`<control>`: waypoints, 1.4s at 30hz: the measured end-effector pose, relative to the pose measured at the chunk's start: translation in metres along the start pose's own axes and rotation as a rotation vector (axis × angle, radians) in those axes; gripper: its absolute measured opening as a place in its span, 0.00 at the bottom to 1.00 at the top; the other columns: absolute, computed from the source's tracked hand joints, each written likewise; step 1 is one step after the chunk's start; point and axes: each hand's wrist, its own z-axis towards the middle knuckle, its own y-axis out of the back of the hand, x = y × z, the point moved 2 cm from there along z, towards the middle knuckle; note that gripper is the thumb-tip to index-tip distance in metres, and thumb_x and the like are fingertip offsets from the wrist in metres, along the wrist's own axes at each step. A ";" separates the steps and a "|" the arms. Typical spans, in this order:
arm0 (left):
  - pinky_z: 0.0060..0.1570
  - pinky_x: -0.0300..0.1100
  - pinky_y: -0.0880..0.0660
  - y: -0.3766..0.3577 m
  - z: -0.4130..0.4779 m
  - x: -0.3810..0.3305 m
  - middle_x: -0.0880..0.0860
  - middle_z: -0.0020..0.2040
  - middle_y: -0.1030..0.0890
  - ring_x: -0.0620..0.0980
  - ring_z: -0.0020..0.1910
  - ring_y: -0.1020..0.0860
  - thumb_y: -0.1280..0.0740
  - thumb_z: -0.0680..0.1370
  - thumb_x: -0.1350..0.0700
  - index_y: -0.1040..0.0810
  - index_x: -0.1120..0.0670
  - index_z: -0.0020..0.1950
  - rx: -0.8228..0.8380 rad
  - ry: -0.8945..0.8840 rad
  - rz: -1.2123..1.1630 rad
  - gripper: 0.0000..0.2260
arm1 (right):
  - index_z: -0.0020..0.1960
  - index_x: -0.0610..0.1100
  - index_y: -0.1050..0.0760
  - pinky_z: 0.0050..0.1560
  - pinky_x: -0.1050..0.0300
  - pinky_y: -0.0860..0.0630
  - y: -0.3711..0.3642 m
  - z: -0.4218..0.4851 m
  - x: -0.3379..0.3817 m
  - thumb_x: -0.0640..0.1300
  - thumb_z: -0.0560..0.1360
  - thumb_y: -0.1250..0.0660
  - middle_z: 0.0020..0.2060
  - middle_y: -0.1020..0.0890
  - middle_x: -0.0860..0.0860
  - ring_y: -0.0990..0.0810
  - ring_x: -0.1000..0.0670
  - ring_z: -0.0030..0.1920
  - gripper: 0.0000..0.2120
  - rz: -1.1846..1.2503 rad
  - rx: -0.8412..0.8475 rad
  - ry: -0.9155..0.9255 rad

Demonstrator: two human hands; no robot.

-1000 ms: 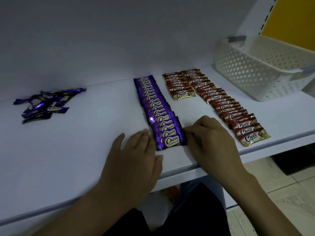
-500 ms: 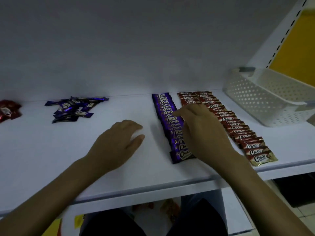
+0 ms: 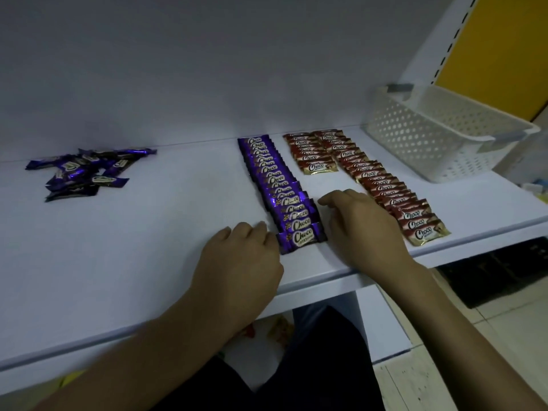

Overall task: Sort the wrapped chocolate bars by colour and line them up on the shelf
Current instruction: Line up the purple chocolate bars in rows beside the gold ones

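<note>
Left grip (image 3: 243, 262): fingers loosely bent and holding nothing, knuckles against the left end of the front purple bar (image 3: 301, 237). Right grip (image 3: 364, 229): likewise empty, fingers arched with the tips down on the shelf (image 3: 148, 247), just beside the right edge of the purple row (image 3: 275, 179). Together the two grips flank the near end of that row, apparently squaring it.

The purple row runs from the back wall toward the shelf's front edge, its bars overlapping like shingles. To its right lie a short red row (image 3: 311, 155) and, beyond it, a long red row (image 3: 385, 188). Well apart to the left is a loose heap of purple bars (image 3: 80, 173), not yet lined up. A white perforated basket (image 3: 430, 137) stands at the far right; its contents are not visible.

Handling, as a judgement: the bars look small and light, with glossy film wrappers that probably slide easily over one another. A sideways nudge could therefore fan the whole row. Each bar is best pinched across its short sides near the middle, not by the crimped ends, which would flex, and squeezing should be gentle because chocolate can snap.
</note>
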 end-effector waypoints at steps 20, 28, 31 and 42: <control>0.56 0.60 0.27 -0.008 -0.039 0.194 0.63 0.69 0.29 0.65 0.65 0.28 0.41 0.70 0.37 0.29 0.56 0.70 -0.096 0.565 0.044 0.35 | 0.67 0.46 0.32 0.53 0.56 0.35 -0.056 0.082 0.196 0.40 0.76 0.41 0.60 0.27 0.47 0.30 0.46 0.60 0.19 0.221 0.088 0.270; 0.65 0.60 0.35 -0.025 -0.014 0.288 0.57 0.69 0.34 0.60 0.68 0.35 0.44 0.59 0.20 0.33 0.43 0.71 0.026 0.813 -0.070 0.46 | 0.66 0.46 0.33 0.58 0.53 0.36 -0.119 0.107 0.233 0.43 0.78 0.47 0.59 0.27 0.47 0.31 0.45 0.60 0.17 0.103 0.118 0.097; 0.59 0.57 0.31 -0.030 -0.007 0.299 0.55 0.63 0.32 0.60 0.60 0.30 0.42 0.62 0.21 0.29 0.44 0.67 0.100 0.793 -0.032 0.41 | 0.66 0.47 0.32 0.57 0.54 0.37 -0.123 0.123 0.236 0.43 0.79 0.47 0.60 0.27 0.47 0.31 0.46 0.61 0.16 0.119 0.144 0.059; 0.35 0.47 0.22 -0.035 -0.006 0.305 0.55 0.46 0.22 0.56 0.38 0.21 0.34 0.70 0.43 0.19 0.52 0.51 -0.224 0.453 -0.223 0.16 | 0.55 0.43 0.23 0.44 0.56 0.43 -0.139 0.131 0.231 0.40 0.76 0.43 0.50 0.23 0.46 0.28 0.44 0.52 0.12 0.154 0.017 0.112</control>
